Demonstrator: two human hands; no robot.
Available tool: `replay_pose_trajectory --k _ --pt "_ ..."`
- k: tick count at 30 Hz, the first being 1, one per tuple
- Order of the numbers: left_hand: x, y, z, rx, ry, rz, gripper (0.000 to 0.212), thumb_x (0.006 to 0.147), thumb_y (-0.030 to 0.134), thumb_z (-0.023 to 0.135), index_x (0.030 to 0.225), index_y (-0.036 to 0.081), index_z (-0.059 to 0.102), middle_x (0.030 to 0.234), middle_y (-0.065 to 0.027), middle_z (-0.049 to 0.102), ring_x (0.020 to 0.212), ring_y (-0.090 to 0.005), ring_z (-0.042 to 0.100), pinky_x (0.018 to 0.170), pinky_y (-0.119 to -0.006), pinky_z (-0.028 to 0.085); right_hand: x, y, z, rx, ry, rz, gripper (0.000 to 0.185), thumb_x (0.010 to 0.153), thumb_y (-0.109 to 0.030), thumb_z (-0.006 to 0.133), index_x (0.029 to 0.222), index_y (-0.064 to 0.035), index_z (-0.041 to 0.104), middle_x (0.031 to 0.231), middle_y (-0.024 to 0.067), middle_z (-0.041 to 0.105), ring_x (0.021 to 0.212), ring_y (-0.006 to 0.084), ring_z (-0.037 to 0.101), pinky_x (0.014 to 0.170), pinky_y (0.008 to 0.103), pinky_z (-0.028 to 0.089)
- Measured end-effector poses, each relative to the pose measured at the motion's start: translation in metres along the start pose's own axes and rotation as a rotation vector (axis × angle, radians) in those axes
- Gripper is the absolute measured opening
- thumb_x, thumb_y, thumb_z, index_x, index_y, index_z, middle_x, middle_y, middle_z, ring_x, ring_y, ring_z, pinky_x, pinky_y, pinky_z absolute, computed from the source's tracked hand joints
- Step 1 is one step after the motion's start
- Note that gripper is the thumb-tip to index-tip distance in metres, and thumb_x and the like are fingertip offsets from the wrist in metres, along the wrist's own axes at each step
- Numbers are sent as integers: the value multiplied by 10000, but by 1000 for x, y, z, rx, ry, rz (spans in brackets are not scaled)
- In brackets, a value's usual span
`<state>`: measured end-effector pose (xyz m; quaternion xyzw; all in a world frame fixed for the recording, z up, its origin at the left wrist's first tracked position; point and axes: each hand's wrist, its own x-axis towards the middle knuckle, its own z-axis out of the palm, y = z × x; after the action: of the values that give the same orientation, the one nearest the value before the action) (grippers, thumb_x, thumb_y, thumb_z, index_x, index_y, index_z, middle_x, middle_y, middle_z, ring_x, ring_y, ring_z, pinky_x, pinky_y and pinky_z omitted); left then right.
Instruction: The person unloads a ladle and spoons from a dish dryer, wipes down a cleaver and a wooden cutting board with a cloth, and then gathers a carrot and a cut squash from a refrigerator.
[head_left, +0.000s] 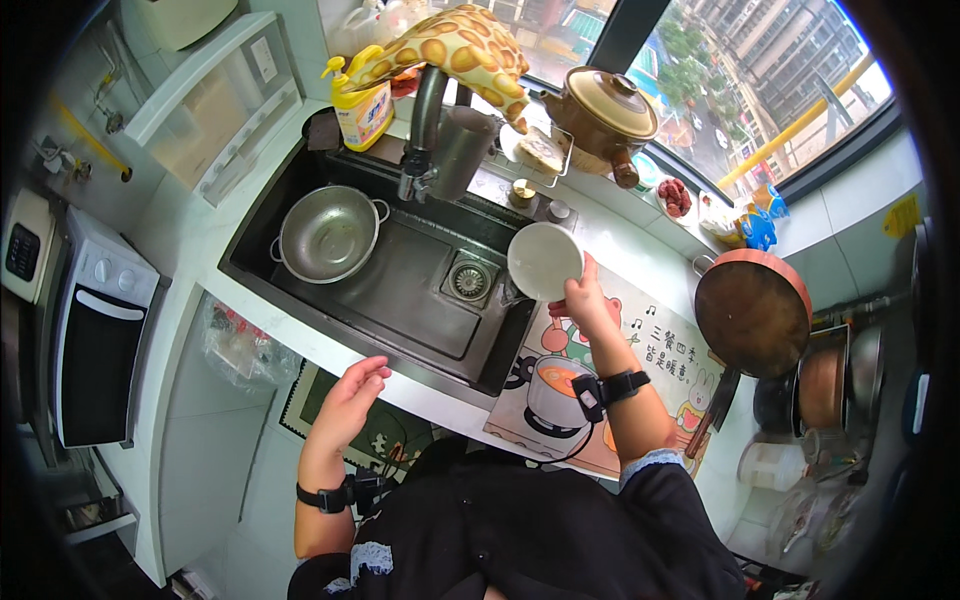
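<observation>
My right hand (587, 298) grips the rim of a white bowl (545, 261) above the right edge of the dark sink (390, 300). The bowl's pale inside faces up, and a clear bit of plastic or water, too blurred to tell, shows beneath it. My left hand (351, 397) hovers by the sink's front edge with nothing in it, fingers loosely extended. A metal colander-shaped basin (330, 234) with two loop handles rests at the left of the sink. Right of it lies the drain strainer (471, 280). The black faucet (425, 120) stands behind the sink.
A printed mat (645, 330) covers the counter at right, with a knife (712, 412) on it. A copper-rimmed pan (754, 313) stands beyond. Behind the sink are a yellow pump bottle (364, 112) and a lidded clay pot (604, 109). A small oven (105, 330) sits at left.
</observation>
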<state>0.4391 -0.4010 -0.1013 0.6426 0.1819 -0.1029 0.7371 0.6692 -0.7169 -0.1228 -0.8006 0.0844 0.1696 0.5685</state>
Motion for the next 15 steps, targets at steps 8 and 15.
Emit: replay_pose_trajectory --k 8,15 --pt "-3 -14 -18 -5 -64 49 350 956 136 508 1277 0 480 1151 -70 575 1062 -128 524 941 -264 402 -16 26 37 -921 313 -819 734 735 29 560 1376 -151 252 1393 244 367 817 437 617 626 474 527" --pt "-32 -27 -23 8 38 2 340 960 132 501 1271 -5 483 1161 -74 577 1089 -140 529 952 -271 404 -47 -28 45 -206 -39 -24 603 815 23 437 1379 -78 248 1185 298 531 909 437 607 730 454 505"
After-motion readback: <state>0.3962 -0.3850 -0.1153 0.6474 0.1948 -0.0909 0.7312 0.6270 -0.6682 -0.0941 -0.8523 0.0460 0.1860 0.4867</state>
